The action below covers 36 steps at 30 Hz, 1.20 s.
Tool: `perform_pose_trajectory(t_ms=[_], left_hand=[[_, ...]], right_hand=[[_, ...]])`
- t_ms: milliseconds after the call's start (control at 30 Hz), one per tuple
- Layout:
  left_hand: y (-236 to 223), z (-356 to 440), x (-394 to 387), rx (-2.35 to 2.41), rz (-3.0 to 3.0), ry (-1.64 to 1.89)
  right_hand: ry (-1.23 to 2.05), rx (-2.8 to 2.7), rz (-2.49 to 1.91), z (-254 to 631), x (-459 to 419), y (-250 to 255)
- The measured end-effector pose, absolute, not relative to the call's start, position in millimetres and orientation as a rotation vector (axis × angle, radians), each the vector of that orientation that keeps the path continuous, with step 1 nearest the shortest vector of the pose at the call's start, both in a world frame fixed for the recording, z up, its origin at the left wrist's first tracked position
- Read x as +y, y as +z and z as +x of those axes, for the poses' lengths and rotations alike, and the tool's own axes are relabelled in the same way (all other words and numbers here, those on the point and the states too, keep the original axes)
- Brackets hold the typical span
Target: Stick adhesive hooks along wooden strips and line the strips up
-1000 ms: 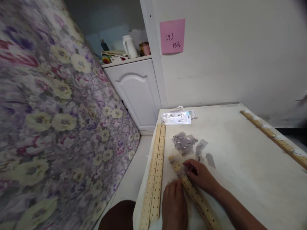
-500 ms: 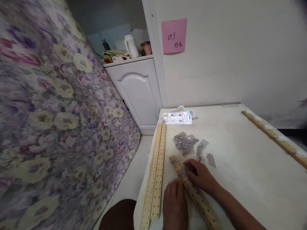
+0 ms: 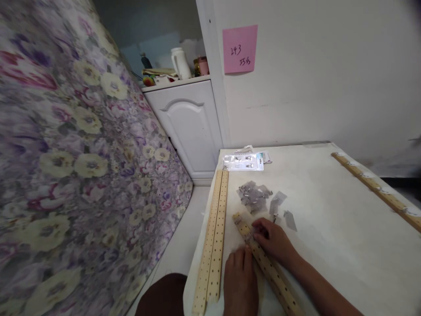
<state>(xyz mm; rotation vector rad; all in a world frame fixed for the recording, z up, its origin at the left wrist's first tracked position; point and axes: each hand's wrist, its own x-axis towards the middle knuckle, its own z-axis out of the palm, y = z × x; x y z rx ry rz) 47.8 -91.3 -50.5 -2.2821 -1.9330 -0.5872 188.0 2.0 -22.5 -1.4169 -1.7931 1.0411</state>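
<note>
A narrow wooden strip [image 3: 275, 277] with rows of holes lies slantwise on the table between my hands. Clear adhesive hooks sit on its far end, one [image 3: 247, 237] close to my fingers. My left hand [image 3: 241, 278] rests on the near left side, fingers together and fingertips against the strip's edge. From the right, my right hand [image 3: 273, 239] curls over the strip, thumb and forefinger closed at the edge of that clear hook; the exact grip is partly hidden. Just beyond lies a pile of clear hooks [image 3: 253, 196] with metal parts, with a few loose ones [image 3: 277, 202] beside it.
Two more perforated strips [image 3: 216, 245] lie along the table's left edge. Packaged hooks [image 3: 243, 161] lie at the back. Another strip bearing hooks [image 3: 371, 183] runs along the right edge. A floral curtain [image 3: 88, 175] hangs left; a white cabinet [image 3: 187, 127] stands behind.
The view has shifted slightly. My right thumb has moved a little closer to the hook on the strip; my left hand stays in place.
</note>
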Motion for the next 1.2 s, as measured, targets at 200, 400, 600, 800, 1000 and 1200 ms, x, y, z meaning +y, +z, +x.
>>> perform_pose_trajectory(t_ms=[200, 400, 600, 800, 1000, 1200], left_hand=[[-53, 48, -90, -1.913, -2.278, -0.557], [-44, 47, -91, -1.953, -2.34, -0.582], [-35, 47, -95, -1.947, -2.335, -0.606], [-26, 48, -99, -1.993, -2.362, -0.665], [-14, 49, -103, -2.095, -2.381, -0.685], [-14, 48, -104, -2.097, -2.345, -0.71]], right_hand=[[1.027, -1.79, -1.458, 186, 3, -23], [0.94, -1.776, -1.38, 189, 0, -28], [0.902, -1.718, -1.303, 192, -6, -26], [0.91, -1.656, -1.335, 211, -36, -25], [1.044, -1.839, -1.459, 240, -108, -14], [0.807, -1.952, -1.652, 237, -143, -27]])
